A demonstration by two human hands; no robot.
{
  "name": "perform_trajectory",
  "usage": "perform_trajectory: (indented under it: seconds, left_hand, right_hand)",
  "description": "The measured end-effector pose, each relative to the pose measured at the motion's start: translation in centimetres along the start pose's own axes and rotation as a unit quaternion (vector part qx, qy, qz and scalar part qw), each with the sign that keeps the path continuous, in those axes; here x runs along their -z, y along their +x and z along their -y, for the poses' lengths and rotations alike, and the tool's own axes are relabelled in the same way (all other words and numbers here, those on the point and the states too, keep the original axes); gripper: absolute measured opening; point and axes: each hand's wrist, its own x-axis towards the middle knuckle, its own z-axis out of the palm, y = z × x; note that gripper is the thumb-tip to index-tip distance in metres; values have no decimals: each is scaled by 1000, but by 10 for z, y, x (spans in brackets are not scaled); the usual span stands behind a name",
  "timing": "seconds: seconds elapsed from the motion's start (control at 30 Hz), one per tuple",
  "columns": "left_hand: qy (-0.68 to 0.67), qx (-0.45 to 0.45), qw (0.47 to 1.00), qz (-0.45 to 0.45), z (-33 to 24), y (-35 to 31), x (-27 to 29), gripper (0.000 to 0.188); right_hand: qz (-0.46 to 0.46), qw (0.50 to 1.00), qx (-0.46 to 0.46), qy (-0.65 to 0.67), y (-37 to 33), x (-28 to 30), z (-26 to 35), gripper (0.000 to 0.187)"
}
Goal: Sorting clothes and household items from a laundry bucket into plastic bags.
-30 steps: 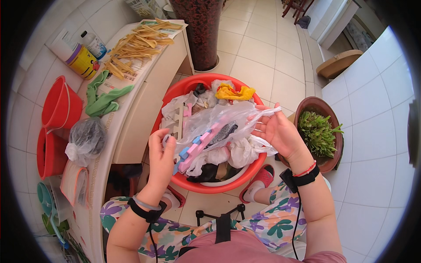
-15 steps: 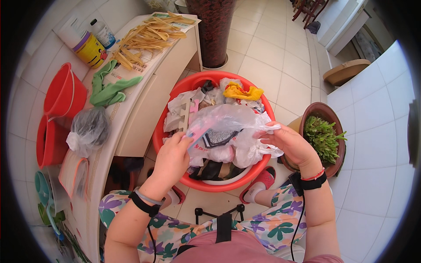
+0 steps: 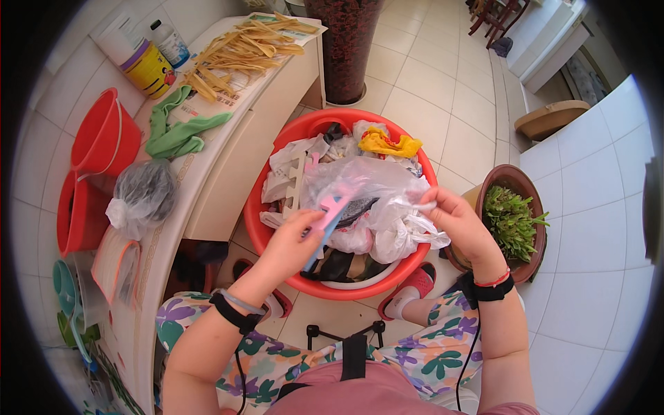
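Pink [image 3: 335, 207] and blue notched plastic strips [image 3: 317, 253] are gripped in my left hand [image 3: 287, 242], slightly blurred and tilted over the tub. My right hand [image 3: 460, 225] pinches the gathered end of a clear plastic bag [image 3: 366, 173], which stretches left toward the strips. Whether the strips' far ends lie inside the bag or against it, I cannot tell. Below is a big red tub [image 3: 257, 232] full of crumpled bags, among them a white one [image 3: 400, 232] and a yellow one [image 3: 391, 143]. A cream notched strip [image 3: 296, 183] stands among them at the left.
A counter along the left holds dried yellowish strips [image 3: 242, 52], a green cloth [image 3: 173, 131], a bagged dark bundle [image 3: 145, 197] and red buckets [image 3: 104, 135]. To the right stands a potted plant [image 3: 510, 216]. A dark patterned column [image 3: 342, 52] rises behind the tub.
My left hand has shifted to the right with the pink and blue strips, bringing them closer to my right hand. The right hand keeps its pinch on the clear bag.
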Motion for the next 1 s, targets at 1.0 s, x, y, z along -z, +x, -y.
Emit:
perform_trajectory:
  seconds: [1.0]
  left_hand:
    - [297,-48,954,-22,13,77,-128,42]
  right_hand:
    - [-130,982,31,134,-10,33,-1,24]
